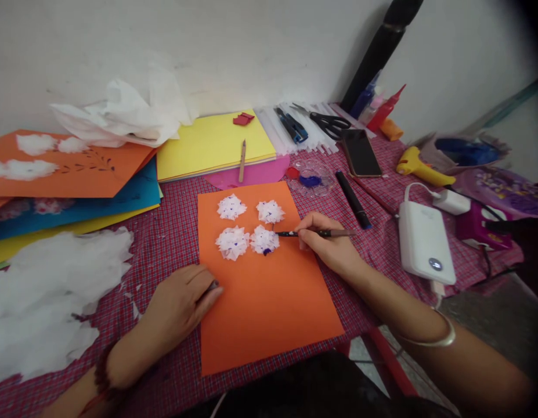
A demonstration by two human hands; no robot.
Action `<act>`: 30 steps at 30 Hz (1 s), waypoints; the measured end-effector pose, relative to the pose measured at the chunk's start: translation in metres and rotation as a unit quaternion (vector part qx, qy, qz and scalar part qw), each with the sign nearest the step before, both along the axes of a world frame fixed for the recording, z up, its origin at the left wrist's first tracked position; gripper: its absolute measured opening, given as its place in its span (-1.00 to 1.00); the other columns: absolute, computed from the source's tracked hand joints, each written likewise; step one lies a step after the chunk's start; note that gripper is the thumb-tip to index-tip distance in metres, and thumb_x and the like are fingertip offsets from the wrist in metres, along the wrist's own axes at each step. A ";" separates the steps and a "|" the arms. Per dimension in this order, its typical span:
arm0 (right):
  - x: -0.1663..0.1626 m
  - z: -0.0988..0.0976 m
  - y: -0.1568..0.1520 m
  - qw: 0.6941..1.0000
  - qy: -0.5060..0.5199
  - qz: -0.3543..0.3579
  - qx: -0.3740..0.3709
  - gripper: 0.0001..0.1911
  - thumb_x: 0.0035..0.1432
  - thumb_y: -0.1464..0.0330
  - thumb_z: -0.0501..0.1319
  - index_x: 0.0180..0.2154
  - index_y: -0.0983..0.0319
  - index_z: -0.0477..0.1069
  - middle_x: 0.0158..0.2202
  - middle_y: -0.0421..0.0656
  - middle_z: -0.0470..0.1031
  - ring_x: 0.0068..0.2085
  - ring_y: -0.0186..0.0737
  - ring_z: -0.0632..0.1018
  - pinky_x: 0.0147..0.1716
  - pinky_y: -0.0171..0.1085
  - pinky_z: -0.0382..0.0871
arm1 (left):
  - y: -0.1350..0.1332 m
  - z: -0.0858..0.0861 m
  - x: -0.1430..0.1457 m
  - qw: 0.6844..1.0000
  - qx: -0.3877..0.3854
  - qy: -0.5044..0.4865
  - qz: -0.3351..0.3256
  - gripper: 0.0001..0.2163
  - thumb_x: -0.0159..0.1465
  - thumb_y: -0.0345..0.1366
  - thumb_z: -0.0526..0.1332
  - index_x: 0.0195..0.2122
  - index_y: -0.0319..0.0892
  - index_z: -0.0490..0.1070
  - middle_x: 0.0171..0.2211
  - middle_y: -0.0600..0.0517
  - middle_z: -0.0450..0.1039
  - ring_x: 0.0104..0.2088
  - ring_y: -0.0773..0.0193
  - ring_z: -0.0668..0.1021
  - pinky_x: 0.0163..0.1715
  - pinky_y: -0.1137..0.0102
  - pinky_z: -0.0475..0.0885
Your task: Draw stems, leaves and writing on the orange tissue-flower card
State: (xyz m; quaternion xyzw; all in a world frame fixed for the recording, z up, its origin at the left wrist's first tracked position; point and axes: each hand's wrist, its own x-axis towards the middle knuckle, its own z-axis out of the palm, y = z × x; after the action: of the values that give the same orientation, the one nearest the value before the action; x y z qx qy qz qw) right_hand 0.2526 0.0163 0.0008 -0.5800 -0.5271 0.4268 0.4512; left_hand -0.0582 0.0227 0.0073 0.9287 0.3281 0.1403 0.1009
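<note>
An orange paper sheet [264,290] lies on the red checked tablecloth before me, with several white tissue flowers [250,226] stuck on its upper part, dotted with purple. My right hand [327,244] is closed around a thin paintbrush [316,233] whose tip touches the lower right flower [264,240]. My left hand [181,302] rests on the cloth with its fingertips pressing the sheet's left edge, fingers lying fairly flat and holding nothing.
A clear palette with purple paint [311,177] sits behind the sheet. Black marker [353,198], phone [361,152], scissors [329,122], white power bank [423,241], yellow glue gun [416,165] at right. Coloured paper stacks [212,145] and white tissue [42,296] at left.
</note>
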 end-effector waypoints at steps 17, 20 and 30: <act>0.003 0.000 0.004 0.999 0.039 -0.020 0.004 -0.90 0.12 0.34 0.20 -0.44 0.18 0.38 -0.60 -0.27 0.42 -0.54 -0.32 0.40 -0.50 -0.29 0.23 | 0.002 0.000 0.000 0.999 -0.040 0.015 0.013 -0.69 0.45 -0.20 0.00 -0.41 -0.16 0.35 -0.45 0.04 0.44 -0.43 0.25 0.48 -0.40 0.38 0.34; 0.007 0.002 0.000 0.989 0.117 -0.077 0.039 -0.85 0.19 0.31 0.18 -0.42 0.17 0.40 -0.60 -0.27 0.42 -0.55 -0.34 0.40 -0.50 -0.30 0.25 | 0.001 0.000 0.000 0.998 -0.051 0.029 0.023 -0.66 0.46 -0.17 -0.02 -0.43 -0.16 0.33 -0.46 0.03 0.42 -0.42 0.24 0.47 -0.39 0.37 0.33; -0.010 0.004 -0.062 0.999 -0.009 -0.033 -0.002 -0.93 0.16 0.33 0.25 -0.39 0.15 0.41 -0.51 -0.23 0.52 -0.44 -0.27 0.51 -0.38 -0.25 0.36 | 0.001 0.000 0.003 0.997 -0.038 0.062 0.034 -0.61 0.47 -0.13 -0.09 -0.39 -0.18 0.36 -0.41 -0.03 0.43 -0.38 0.20 0.45 -0.35 0.33 0.30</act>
State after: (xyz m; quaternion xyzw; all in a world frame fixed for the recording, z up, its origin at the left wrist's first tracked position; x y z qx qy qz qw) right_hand 0.2425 -0.0453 0.0048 -0.6019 -0.5108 0.4073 0.4592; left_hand -0.0552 0.0237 0.0075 0.9193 0.3705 0.0737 0.1106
